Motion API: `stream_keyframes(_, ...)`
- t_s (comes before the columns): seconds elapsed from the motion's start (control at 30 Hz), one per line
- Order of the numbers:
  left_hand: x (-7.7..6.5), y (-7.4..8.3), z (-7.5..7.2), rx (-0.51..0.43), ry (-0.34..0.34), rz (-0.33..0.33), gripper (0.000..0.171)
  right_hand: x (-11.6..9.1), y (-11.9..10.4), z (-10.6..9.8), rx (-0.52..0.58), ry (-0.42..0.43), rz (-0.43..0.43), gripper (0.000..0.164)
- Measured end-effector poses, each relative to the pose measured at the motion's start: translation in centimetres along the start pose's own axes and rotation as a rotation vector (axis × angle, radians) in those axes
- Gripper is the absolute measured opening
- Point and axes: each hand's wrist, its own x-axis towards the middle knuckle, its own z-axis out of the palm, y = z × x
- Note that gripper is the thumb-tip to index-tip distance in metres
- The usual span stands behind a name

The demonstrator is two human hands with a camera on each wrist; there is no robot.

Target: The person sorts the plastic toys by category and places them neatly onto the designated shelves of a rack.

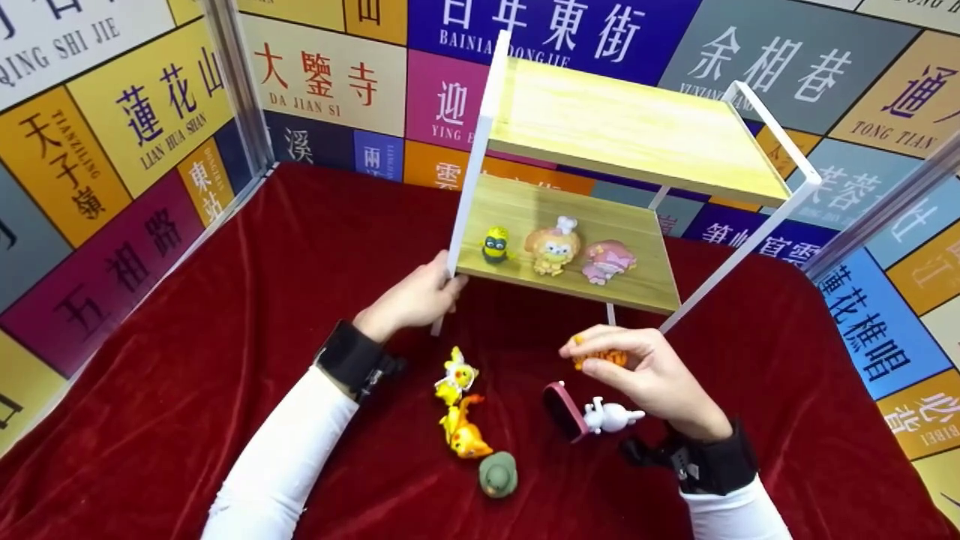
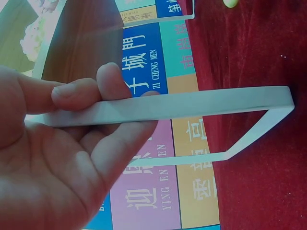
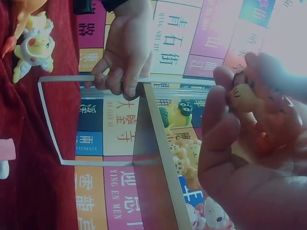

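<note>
My left hand (image 1: 411, 301) grips the white metal leg (image 2: 211, 104) of a two-tier wooden shelf (image 1: 622, 124), just at its lower board. In my right hand (image 1: 667, 375) is an orange tiger figurine (image 3: 271, 112) with dark stripes, held between thumb and fingers in front of the shelf. My fingers cover part of it in the head view. On the lower board stand a yellow minion figure (image 1: 495, 246), a figurine with a chef's hat (image 1: 553, 247) and a pink figurine (image 1: 609, 261).
On the dark red cloth (image 1: 360, 465) lie a yellow chick figurine (image 1: 456, 377), an orange-yellow figurine (image 1: 463, 435), a green round figurine (image 1: 498, 475) and a white figurine (image 1: 611, 416) joined to a dark pink board (image 1: 566, 411). Walls printed with signs (image 1: 322, 82) stand behind the shelf.
</note>
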Motion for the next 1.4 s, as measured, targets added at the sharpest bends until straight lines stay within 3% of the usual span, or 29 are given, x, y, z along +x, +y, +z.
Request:
stream_keyframes(0.2,0.07,-0.03,-0.04,-0.009,-0.007,-0.002,0.039,0.16,-0.09,0.13,0.1,-0.008,0.004,0.014)
stream_keyframes(0.4,0.02,-0.07,0.02,-0.017,-0.01,0.001,0.039,0.14,-0.09,0.26,0.045,0.013,0.072,0.01)
stream_keyframes(0.57,0.01,-0.06,0.02,-0.019,-0.005,0.007,0.037,0.14,0.01,0.26,0.081,0.034,0.109,0.015)
stream_keyframes(0.7,0.0,-0.14,0.02,-0.026,-0.006,0.003,0.036,0.21,0.31,0.33,0.078,0.075,0.074,0.026)
stream_keyframes(0.9,-0.03,-0.15,0.01,-0.024,-0.01,0.002,0.035,0.28,0.71,0.42,0.052,0.065,-0.032,0.022)
stream_keyframes(1.07,-0.01,-0.26,0.11,-0.02,-0.011,0.002,0.035,0.18,0.79,0.53,0.062,0.056,-0.026,0.021)
stream_keyframes(1.4,0.09,-0.23,-0.02,-0.005,-0.005,0.008,0.034,0.39,0.63,0.37,0.156,0.184,-0.018,0.026)
